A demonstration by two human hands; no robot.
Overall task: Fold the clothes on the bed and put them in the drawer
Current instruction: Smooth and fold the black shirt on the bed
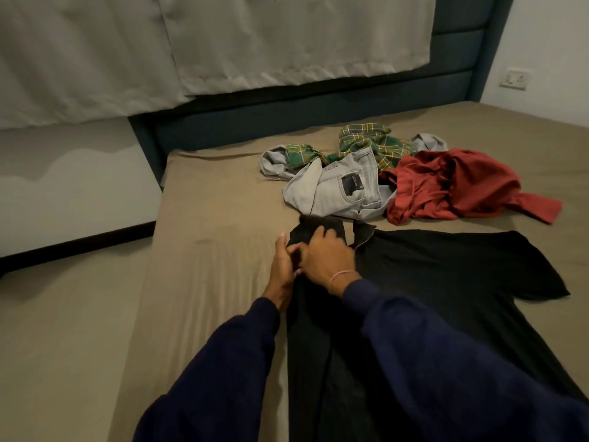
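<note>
Black shirt (446,272) spread flat on the bed (207,224), long axis running toward the viewer; both hands meet at its far-left sleeve, left hand (282,266) pinching the edge, right hand (328,253) curled on the cloth, body lying rightward.

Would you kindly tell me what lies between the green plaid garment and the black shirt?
In the head view, the grey jeans lie between the green plaid garment and the black shirt.
</note>
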